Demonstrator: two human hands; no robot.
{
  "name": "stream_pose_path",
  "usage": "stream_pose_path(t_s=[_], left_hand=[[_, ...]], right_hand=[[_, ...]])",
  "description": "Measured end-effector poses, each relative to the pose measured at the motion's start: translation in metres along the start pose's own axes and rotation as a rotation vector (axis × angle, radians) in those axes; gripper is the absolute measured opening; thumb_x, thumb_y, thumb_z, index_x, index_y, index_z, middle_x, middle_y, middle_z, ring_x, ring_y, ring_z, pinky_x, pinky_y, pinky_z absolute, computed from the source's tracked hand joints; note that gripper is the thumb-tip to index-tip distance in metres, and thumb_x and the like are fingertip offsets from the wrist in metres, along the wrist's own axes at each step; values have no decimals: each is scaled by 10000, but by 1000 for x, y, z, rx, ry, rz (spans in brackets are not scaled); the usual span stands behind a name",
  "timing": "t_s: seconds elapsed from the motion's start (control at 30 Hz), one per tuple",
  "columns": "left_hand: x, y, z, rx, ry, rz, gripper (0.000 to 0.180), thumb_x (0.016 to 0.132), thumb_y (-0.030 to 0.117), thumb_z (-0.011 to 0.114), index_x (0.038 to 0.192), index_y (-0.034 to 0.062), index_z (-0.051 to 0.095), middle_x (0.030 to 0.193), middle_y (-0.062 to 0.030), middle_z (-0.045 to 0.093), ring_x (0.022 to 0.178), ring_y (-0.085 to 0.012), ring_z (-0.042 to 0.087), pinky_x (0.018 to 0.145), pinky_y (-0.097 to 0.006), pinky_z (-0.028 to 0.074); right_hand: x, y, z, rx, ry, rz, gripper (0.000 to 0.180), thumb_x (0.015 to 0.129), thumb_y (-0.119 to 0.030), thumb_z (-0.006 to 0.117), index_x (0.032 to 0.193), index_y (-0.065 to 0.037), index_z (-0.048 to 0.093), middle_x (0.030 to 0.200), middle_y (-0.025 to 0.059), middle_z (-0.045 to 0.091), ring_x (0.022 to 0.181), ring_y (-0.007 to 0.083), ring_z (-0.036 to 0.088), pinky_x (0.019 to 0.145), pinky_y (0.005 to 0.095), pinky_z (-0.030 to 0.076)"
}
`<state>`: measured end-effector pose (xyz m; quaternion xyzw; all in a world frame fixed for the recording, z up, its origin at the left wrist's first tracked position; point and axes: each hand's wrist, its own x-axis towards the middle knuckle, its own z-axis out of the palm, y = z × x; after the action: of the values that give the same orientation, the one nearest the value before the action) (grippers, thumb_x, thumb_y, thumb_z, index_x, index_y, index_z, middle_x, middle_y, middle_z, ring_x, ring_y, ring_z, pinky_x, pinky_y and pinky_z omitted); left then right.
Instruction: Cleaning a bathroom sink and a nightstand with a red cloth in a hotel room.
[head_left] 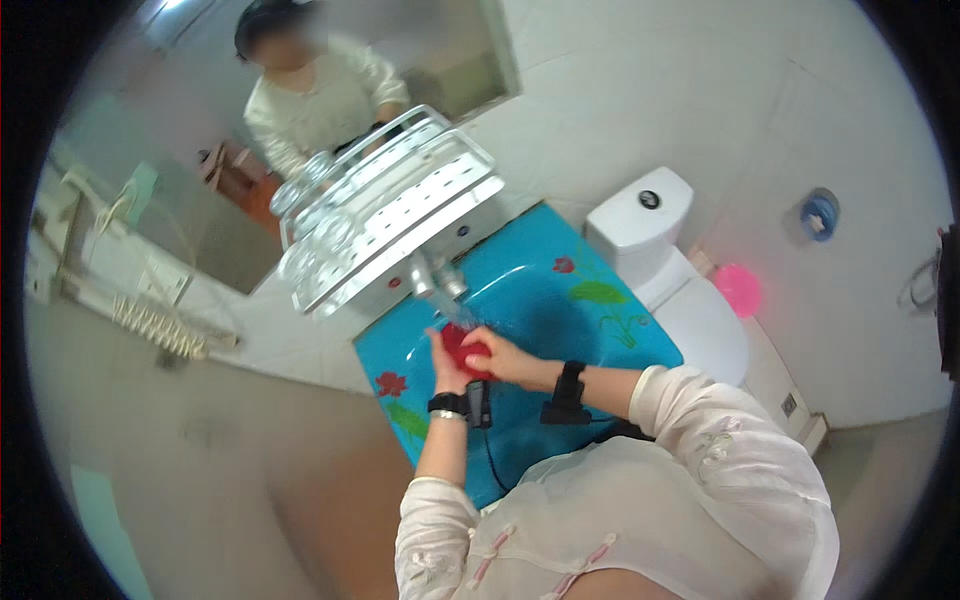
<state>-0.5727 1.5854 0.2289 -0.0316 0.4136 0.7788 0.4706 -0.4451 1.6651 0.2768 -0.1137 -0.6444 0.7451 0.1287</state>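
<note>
Over the blue washbasin (580, 345), both hands are on a small red object (457, 346) whose kind I cannot make out. My left hand (445, 370) cradles it from the left side, fingers pointing up toward the tap. From the right, my right hand (505, 361) closes over it with bent fingers. Just above stands the silver tap (426, 278), and water appears to splash down beside the fingers. Black straps with small dark boxes sit on both wrists.
A metal wall shelf (430, 200) with clear glassware (330, 240) hangs over the tap, below a mirror (440, 50). Right of the basin are a white toilet (690, 300) and a pink round object (738, 291). A coiled cream hose (155, 325) hangs at left.
</note>
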Motion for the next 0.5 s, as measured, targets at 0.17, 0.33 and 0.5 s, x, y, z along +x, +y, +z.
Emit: stream_pose_path(t_s=[0.17,0.33,0.5], left_hand=[[9,-7,-1,5,21,-20,433,861,493,451,956,80,537,930,-74,592,864,-239,563,781,-396,460],[-8,-4,25,246,79,-55,526,901,494,342,1204,76,439,1166,-67,528,1049,-240,511,890,-392,407],[-27,-4,20,402,141,-254,716,837,639,298,1260,68,391,1224,-65,487,1109,-224,464,931,-378,362]], right_hand=[[13,-4,3,-355,188,-56,312,862,-360,488,999,-81,522,923,175,591,861,311,579,733,395,441],[65,16,-17,-632,475,158,344,876,-376,422,965,-70,550,831,211,607,811,404,568,692,494,439],[102,10,-33,-365,724,178,263,869,-301,450,964,-69,528,872,203,601,827,368,578,666,462,456]])
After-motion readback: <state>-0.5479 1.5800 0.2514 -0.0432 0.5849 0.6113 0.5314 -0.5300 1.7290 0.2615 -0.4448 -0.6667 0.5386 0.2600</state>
